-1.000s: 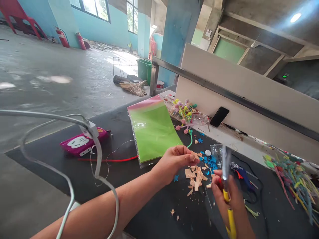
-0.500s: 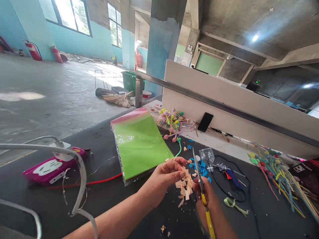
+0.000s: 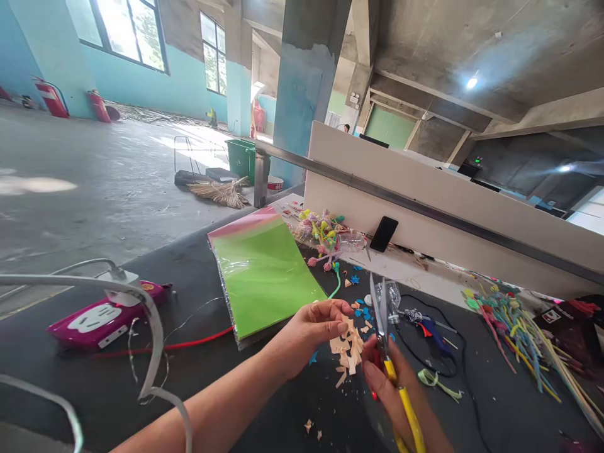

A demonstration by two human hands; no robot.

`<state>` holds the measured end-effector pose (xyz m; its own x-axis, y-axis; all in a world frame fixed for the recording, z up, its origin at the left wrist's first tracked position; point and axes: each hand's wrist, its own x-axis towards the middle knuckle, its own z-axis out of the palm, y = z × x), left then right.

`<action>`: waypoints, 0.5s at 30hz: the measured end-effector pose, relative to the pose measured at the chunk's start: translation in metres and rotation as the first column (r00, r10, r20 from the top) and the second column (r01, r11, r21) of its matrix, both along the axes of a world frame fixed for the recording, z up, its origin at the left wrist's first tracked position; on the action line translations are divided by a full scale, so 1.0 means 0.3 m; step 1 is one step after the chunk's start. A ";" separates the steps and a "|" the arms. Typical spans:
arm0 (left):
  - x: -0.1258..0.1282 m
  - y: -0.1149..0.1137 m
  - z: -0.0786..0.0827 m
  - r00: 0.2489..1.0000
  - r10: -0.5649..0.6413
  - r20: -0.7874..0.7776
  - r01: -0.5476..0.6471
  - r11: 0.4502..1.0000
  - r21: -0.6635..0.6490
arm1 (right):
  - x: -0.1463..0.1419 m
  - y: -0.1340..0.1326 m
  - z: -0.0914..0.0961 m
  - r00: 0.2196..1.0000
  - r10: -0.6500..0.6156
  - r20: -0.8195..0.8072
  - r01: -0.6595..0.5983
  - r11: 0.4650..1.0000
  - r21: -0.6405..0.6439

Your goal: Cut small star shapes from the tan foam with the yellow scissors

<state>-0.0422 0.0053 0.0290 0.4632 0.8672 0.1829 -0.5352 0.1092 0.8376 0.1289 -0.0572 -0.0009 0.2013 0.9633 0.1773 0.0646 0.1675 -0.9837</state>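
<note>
My right hand (image 3: pixel 391 377) is closed on a pair of scissors (image 3: pixel 381 314) with yellow handles, blades pointing up and away and spread apart. A small red part shows by its fingers; I cannot tell what it belongs to. To the left, my left hand (image 3: pixel 314 333) has thumb and fingers curled in a pinch; anything between them is too small to make out. Under and between the hands lies a heap of peach-coloured scraps (image 3: pixel 348 352). Just beyond are small blue cut pieces (image 3: pixel 365 313) and a clear plastic cup-like piece (image 3: pixel 391 294).
Green sheets in a clear sleeve (image 3: pixel 264 277) lie left of centre. A purple power strip (image 3: pixel 89 324) and pale cables are at left. On the right are a blue glue gun (image 3: pixel 436 343) and coloured stems (image 3: pixel 523 333). A phone (image 3: pixel 384 234) leans against the white partition (image 3: pixel 425 182).
The scissor blades have gone from closed together to spread apart. My left hand keeps nearly the same pinched pose. The view has shifted slightly.
</note>
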 end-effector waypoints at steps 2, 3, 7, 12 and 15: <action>0.000 -0.001 -0.002 1.000 -0.018 -0.002 0.018 1.000 0.005 | -0.011 -0.001 0.012 0.999 0.004 0.044 -0.004 1.000 -0.004; -0.001 -0.002 -0.002 1.000 -0.024 -0.008 0.024 1.000 0.009 | -0.014 -0.001 0.017 0.999 0.017 0.044 -0.017 1.000 -0.010; 0.002 -0.010 -0.005 0.996 -0.057 -0.062 0.059 0.998 0.033 | -0.013 0.004 0.035 0.993 0.079 -0.083 -0.077 0.996 0.037; 0.016 -0.019 -0.012 0.990 -0.047 -0.134 0.058 0.995 0.085 | -0.018 -0.005 0.056 1.000 0.015 0.004 -0.015 0.969 0.248; 0.024 -0.021 -0.015 0.986 -0.040 -0.159 0.052 0.996 0.069 | -0.027 -0.013 0.052 0.999 -0.033 -0.002 0.032 0.970 0.241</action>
